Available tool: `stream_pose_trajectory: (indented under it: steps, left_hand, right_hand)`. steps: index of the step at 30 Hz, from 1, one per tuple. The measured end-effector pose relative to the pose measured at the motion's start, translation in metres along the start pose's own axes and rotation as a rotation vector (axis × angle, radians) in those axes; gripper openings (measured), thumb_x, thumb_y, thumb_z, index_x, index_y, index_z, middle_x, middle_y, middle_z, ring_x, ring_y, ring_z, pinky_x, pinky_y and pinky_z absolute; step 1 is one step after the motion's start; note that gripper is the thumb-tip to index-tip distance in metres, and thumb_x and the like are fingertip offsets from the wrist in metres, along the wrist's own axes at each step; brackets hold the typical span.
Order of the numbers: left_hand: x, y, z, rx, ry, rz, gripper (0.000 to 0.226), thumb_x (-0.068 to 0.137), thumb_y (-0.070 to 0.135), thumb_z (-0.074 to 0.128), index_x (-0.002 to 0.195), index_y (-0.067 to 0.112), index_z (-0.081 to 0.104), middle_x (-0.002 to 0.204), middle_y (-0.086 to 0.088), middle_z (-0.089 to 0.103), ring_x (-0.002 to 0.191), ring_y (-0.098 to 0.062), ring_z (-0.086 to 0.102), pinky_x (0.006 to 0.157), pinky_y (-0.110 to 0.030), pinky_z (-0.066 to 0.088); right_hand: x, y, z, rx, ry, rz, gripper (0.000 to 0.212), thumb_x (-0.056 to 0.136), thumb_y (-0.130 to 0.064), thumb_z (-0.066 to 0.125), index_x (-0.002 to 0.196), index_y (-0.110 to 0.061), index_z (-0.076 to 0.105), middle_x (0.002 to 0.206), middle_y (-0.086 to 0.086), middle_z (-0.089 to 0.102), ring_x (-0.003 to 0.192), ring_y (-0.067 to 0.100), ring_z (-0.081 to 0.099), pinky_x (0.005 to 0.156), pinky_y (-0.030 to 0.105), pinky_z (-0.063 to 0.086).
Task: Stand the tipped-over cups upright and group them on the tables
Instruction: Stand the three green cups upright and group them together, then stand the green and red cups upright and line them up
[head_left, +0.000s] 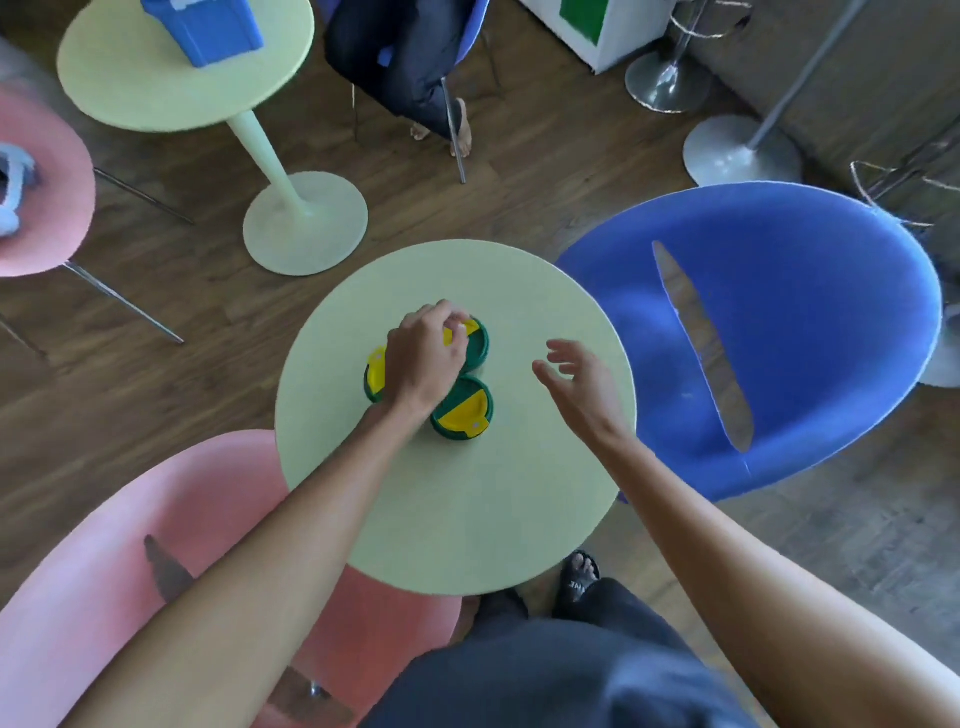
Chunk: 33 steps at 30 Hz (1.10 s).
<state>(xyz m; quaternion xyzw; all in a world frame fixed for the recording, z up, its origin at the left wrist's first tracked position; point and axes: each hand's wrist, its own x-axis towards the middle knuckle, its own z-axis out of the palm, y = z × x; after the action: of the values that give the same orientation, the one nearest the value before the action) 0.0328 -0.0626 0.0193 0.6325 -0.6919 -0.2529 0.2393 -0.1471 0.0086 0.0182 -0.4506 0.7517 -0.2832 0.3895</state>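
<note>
1. The pink chair (130, 561) fills the 7 o'clock corner of the view, its seat tucked partly under the near table.
2. The blue chair (810, 332) sits at 3 o'clock, just beside the near table's rim, with a long slot through its shell.
3. The near table (467, 509), round and pale green, holds the centre of the view; both bare forearms reach over it from 6 o'clock.
4. A second pale green table (156, 83) stands at 11 o'clock, well apart, carrying a blue bin (208, 28) at its far side.
5. Another pink chair (47, 197) shows at 9 o'clock, and a seated person's dark-clad legs (400, 57) appear at 12 o'clock.
6. The left hand (423, 353) is curled down over the cluster of cups, its fingertips (457, 325) pinching the lid of the far cup (478, 343), which stands upright at the cluster's 1 o'clock.
7. The right hand (579, 382) hovers open above the table at 3 o'clock of the cups, fingers spread, holding nothing and touching nothing.
8. The near cup (462, 410), upright with a green-and-yellow lid, stands at the cluster's 5 o'clock, just beside the far cup.
9. The left cup (375, 374) is at the cluster's 9 o'clock, mostly hidden by the left hand; only its yellow lid edge shows.
</note>
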Motion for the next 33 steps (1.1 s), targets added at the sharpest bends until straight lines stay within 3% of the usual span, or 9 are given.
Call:
stream_pose_trajectory:
  steps: [5,8,13,17,21,26,33]
  left_hand:
    - [0.017,0.114,0.048,0.041,-0.203,0.134,0.021,0.091,0.017,0.056,0.103,0.017,0.073,0.099,-0.005,0.077,0.096,-0.031,0.069,0.087,-0.040,0.053]
    - [0.018,0.196,0.089,0.066,-0.314,0.274,0.021,0.093,0.019,0.053,0.104,0.019,0.071,0.098,-0.001,0.077,0.095,-0.030,0.069,0.086,-0.040,0.053]
    - [0.003,0.348,0.172,0.106,-0.432,0.501,0.021,0.095,0.021,0.052,0.105,0.021,0.071,0.099,0.003,0.076,0.096,-0.025,0.068,0.083,-0.036,0.052]
    - [-0.014,0.463,0.247,0.112,-0.456,0.599,0.020,0.094,0.024,0.053,0.101,0.023,0.072,0.095,0.002,0.076,0.095,-0.026,0.068,0.082,-0.039,0.054]
    - [-0.022,0.567,0.311,0.068,-0.490,0.633,0.017,0.091,0.026,0.057,0.093,0.024,0.073,0.089,0.000,0.077,0.089,-0.026,0.071,0.083,-0.040,0.056]
    - [-0.023,0.678,0.370,0.059,-0.510,0.723,0.015,0.089,0.028,0.059,0.093,0.027,0.073,0.094,0.000,0.078,0.092,-0.026,0.072,0.083,-0.041,0.057]
    - [0.017,0.806,0.440,0.002,-0.537,0.794,0.017,0.089,0.027,0.058,0.092,0.026,0.074,0.093,0.004,0.076,0.092,-0.024,0.070,0.084,-0.038,0.056]
  right_hand:
    - [0.005,0.019,-0.094,0.060,0.137,0.046,0.040,0.093,-0.029,0.060,0.130,-0.016,0.063,0.124,-0.001,0.067,0.110,0.015,0.063,0.078,0.022,0.045]
    - [0.006,0.044,-0.168,0.118,0.258,0.087,0.037,0.093,-0.028,0.060,0.128,-0.017,0.064,0.122,0.000,0.069,0.110,0.017,0.065,0.083,0.025,0.046]
    - [-0.003,0.112,-0.312,0.183,0.455,0.136,0.033,0.092,-0.024,0.060,0.122,-0.015,0.069,0.115,0.003,0.073,0.103,0.017,0.068,0.077,0.026,0.055]
    - [-0.009,0.171,-0.432,0.208,0.557,0.164,0.029,0.091,-0.020,0.061,0.117,-0.014,0.072,0.110,0.005,0.076,0.096,0.018,0.070,0.071,0.014,0.050]
    - [-0.010,0.208,-0.540,0.212,0.632,0.136,0.028,0.090,-0.020,0.064,0.116,-0.013,0.073,0.113,0.006,0.076,0.104,0.016,0.069,0.093,0.025,0.049]
    - [-0.003,0.232,-0.648,0.238,0.714,0.126,0.026,0.091,-0.020,0.064,0.114,-0.015,0.073,0.110,0.005,0.076,0.097,0.012,0.066,0.085,0.020,0.045]
    - [0.046,0.261,-0.776,0.255,0.831,0.109,0.024,0.092,-0.022,0.063,0.115,-0.017,0.070,0.110,0.003,0.073,0.098,0.015,0.067,0.086,0.026,0.049]
